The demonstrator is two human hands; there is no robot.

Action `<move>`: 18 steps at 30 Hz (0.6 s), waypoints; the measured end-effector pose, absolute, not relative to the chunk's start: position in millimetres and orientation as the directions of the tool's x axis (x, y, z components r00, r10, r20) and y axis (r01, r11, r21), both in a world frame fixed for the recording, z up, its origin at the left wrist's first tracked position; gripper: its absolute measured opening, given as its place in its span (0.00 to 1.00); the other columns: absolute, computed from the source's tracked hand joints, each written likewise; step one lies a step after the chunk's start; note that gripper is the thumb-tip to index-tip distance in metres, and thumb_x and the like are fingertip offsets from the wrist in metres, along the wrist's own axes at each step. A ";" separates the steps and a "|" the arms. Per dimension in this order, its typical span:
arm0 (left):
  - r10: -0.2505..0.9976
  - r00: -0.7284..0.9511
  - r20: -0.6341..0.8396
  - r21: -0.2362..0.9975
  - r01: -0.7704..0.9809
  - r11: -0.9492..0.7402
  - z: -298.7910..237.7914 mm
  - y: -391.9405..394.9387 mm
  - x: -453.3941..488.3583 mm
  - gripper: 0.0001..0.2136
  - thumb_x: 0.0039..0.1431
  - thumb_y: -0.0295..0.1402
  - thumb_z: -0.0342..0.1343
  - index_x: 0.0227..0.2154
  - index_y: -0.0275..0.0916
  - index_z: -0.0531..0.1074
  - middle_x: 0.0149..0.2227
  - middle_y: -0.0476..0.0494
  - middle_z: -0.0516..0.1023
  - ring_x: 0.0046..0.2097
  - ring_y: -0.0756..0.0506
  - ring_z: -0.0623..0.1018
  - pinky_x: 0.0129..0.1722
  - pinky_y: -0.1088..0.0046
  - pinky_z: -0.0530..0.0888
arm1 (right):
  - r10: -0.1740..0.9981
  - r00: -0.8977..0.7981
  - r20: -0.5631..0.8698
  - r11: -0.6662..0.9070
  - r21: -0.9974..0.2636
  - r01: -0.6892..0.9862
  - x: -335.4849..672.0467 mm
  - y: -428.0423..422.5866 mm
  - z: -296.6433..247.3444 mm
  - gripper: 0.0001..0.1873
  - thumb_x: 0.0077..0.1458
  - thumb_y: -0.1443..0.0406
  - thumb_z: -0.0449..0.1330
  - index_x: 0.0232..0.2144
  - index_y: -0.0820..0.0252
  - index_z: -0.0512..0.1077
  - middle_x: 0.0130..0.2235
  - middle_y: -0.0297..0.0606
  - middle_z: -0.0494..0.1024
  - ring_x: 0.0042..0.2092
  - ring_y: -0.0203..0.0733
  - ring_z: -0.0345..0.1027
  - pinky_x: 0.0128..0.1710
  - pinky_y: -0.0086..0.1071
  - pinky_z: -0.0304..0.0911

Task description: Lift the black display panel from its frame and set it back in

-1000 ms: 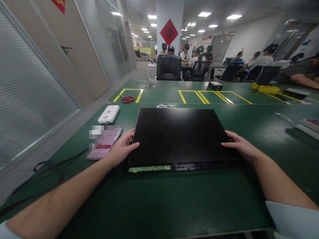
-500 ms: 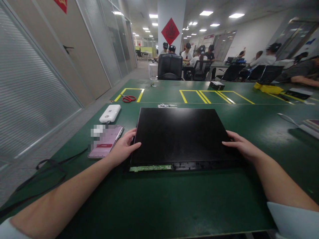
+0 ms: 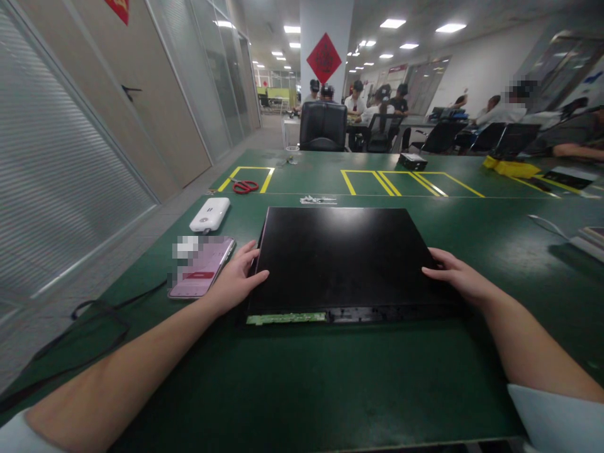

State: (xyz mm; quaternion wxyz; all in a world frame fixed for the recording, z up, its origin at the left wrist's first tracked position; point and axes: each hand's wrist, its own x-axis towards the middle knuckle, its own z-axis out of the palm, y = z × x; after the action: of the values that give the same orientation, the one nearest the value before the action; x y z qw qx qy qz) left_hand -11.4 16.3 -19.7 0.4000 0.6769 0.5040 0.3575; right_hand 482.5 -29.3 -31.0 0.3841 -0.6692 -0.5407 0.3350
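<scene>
A flat black panel (image 3: pixel 344 255) lies on the green table (image 3: pixel 306 377) in front of me, with a strip of green circuit board (image 3: pixel 285 318) showing along its near edge. My left hand (image 3: pixel 233 283) grips the panel's left edge, thumb on top. At the right edge my right hand (image 3: pixel 460 280) holds the panel the same way.
A phone (image 3: pixel 201 267) with a lit screen lies just left of my left hand, a white power bank (image 3: pixel 210 214) behind it. Red scissors (image 3: pixel 244 186) and a small pile of screws (image 3: pixel 317 200) lie further back. A black cable (image 3: pixel 94 314) trails at the left. People sit at far tables.
Both hands keep their hold on the panel's edges. The view has shifted slightly; nothing on the table has moved.
</scene>
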 end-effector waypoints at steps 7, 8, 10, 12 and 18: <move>0.971 0.227 0.080 0.884 0.433 -0.174 -25.2 19.0 -15.6 0.25 0.49 0.40 0.62 0.52 0.42 0.71 0.71 0.35 0.47 0.68 0.34 0.55 0.65 0.52 0.56 | 0.972 0.230 -0.048 -0.151 -0.877 0.456 482.4 -28.4 -31.7 0.25 0.41 0.54 0.69 0.45 0.41 0.76 0.61 0.32 0.66 0.63 0.56 0.58 0.64 0.47 0.52; 0.970 0.228 0.087 0.873 0.452 -0.184 -26.1 19.7 -16.6 0.25 0.50 0.40 0.62 0.52 0.42 0.72 0.70 0.35 0.48 0.68 0.34 0.55 0.64 0.52 0.57 | 0.969 0.242 -0.049 -0.159 -0.875 0.458 482.2 -28.3 -31.7 0.24 0.41 0.54 0.69 0.45 0.41 0.76 0.62 0.32 0.66 0.63 0.57 0.58 0.65 0.47 0.52; 0.969 0.227 0.101 0.849 0.487 -0.203 -28.2 21.0 -18.3 0.24 0.50 0.40 0.62 0.52 0.42 0.72 0.70 0.35 0.50 0.68 0.34 0.56 0.64 0.52 0.58 | 0.962 0.268 -0.051 -0.176 -0.867 0.467 481.9 -28.3 -31.5 0.25 0.40 0.53 0.69 0.44 0.42 0.77 0.62 0.32 0.65 0.64 0.58 0.56 0.65 0.47 0.51; 0.967 0.227 0.115 0.835 0.505 -0.217 -30.4 22.3 -19.6 0.24 0.50 0.40 0.62 0.52 0.43 0.72 0.70 0.36 0.51 0.68 0.34 0.57 0.64 0.52 0.59 | 0.960 0.277 -0.050 -0.183 -0.859 0.478 481.7 -28.3 -31.3 0.26 0.39 0.53 0.69 0.44 0.42 0.77 0.62 0.33 0.64 0.65 0.58 0.54 0.66 0.47 0.49; 0.966 0.223 0.132 0.821 0.522 -0.232 -32.9 24.4 -21.0 0.24 0.49 0.41 0.62 0.51 0.43 0.73 0.69 0.37 0.54 0.67 0.33 0.59 0.64 0.53 0.59 | 0.961 0.269 -0.066 -0.191 -0.862 0.469 481.6 -28.1 -30.8 0.27 0.39 0.52 0.69 0.46 0.42 0.76 0.63 0.34 0.63 0.64 0.59 0.55 0.64 0.47 0.52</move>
State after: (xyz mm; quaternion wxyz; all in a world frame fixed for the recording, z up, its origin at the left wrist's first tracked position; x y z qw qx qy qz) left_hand -21.0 24.4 -32.9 0.3297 0.7089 0.5246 0.3369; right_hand 481.6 -28.1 -30.8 0.3796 -0.7001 -0.5105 0.3241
